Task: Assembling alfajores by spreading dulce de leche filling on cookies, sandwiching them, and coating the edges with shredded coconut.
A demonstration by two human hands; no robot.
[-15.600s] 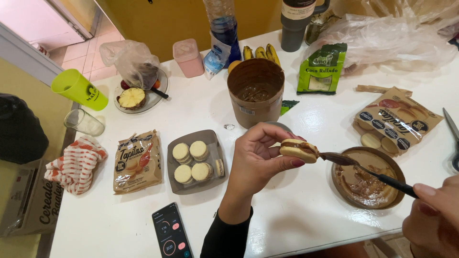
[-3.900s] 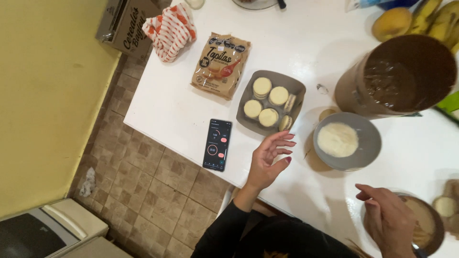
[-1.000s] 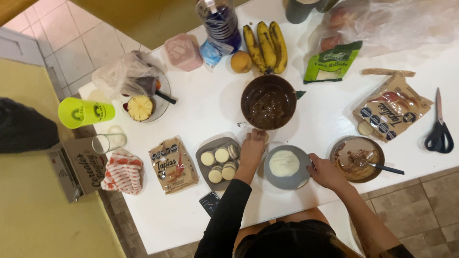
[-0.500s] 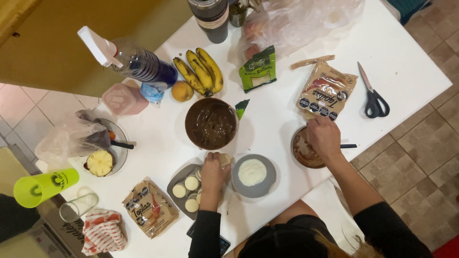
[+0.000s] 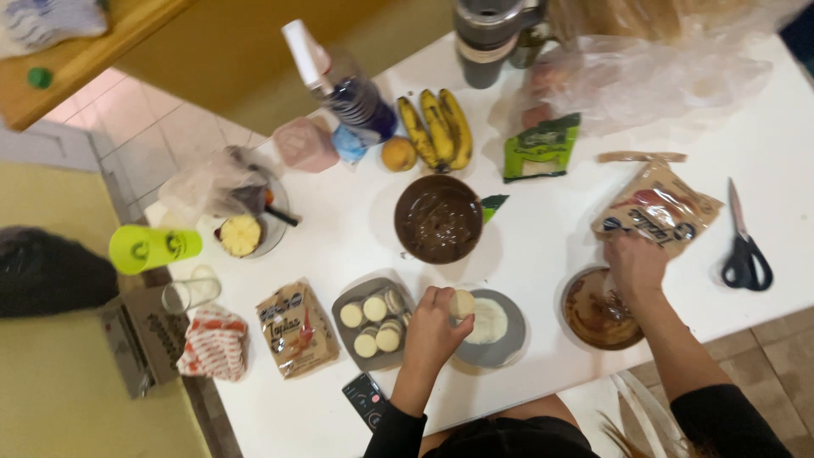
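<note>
Pinching a light, crumbly round cookie [image 5: 462,303] by its rim, the left hand [image 5: 431,326] hovers over a grey bowl [image 5: 509,339] while the right hand [image 5: 634,263] grips a crinkly snack bag [image 5: 657,208] on the bench [image 5: 551,237].

1. I see a white worktop [image 5: 551,246] carrying everything.
2. Near its middle stands a brown bowl of chocolate [image 5: 438,219], with bananas [image 5: 439,129] and an orange fruit [image 5: 398,154] behind it.
3. At the near edge lie a grey tray of round biscuits [image 5: 370,321], a grey plate of white cream [image 5: 492,326], a brown dish [image 5: 599,309] and a phone [image 5: 365,399].
4. On my right lie scissors [image 5: 744,248] and a biscuit packet [image 5: 658,208].
</note>
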